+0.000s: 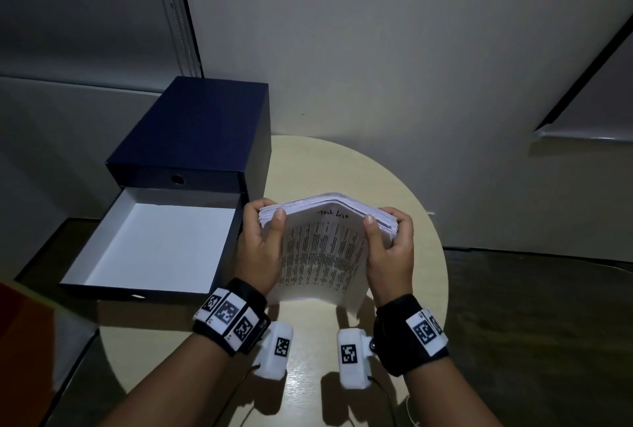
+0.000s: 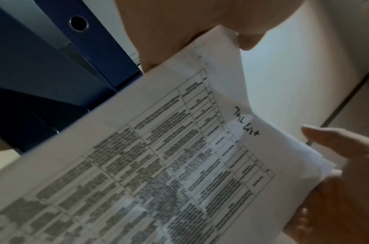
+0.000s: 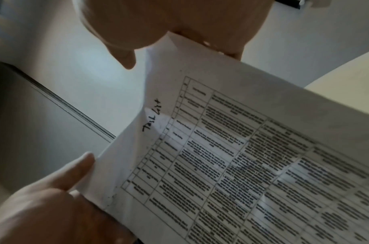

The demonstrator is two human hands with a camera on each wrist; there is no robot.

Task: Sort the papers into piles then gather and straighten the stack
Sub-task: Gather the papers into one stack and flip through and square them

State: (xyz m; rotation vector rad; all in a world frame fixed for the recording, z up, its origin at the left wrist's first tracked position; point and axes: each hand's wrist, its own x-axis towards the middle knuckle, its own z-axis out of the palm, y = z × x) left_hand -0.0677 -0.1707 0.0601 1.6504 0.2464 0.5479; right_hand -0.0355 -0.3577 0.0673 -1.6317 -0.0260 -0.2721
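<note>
A thick stack of white papers (image 1: 322,255) stands on edge over the round table, bowed into an arch at its top. Its front sheet is a printed table with "Task List" handwritten above it (image 2: 158,165) (image 3: 242,156). My left hand (image 1: 263,241) grips the stack's left edge, thumb on the front sheet and fingers curled behind. My right hand (image 1: 390,248) grips the right edge the same way. I cannot tell whether the lower edge touches the tabletop. In the left wrist view my left hand (image 2: 169,24) is at the top and my right hand (image 2: 336,148) at the right.
A dark blue box (image 1: 191,132) stands at the table's left, its white-lined drawer (image 1: 154,241) pulled out beside my left hand. The beige round table (image 1: 394,186) has bare surface behind and to the right of the stack. A wall rises close behind.
</note>
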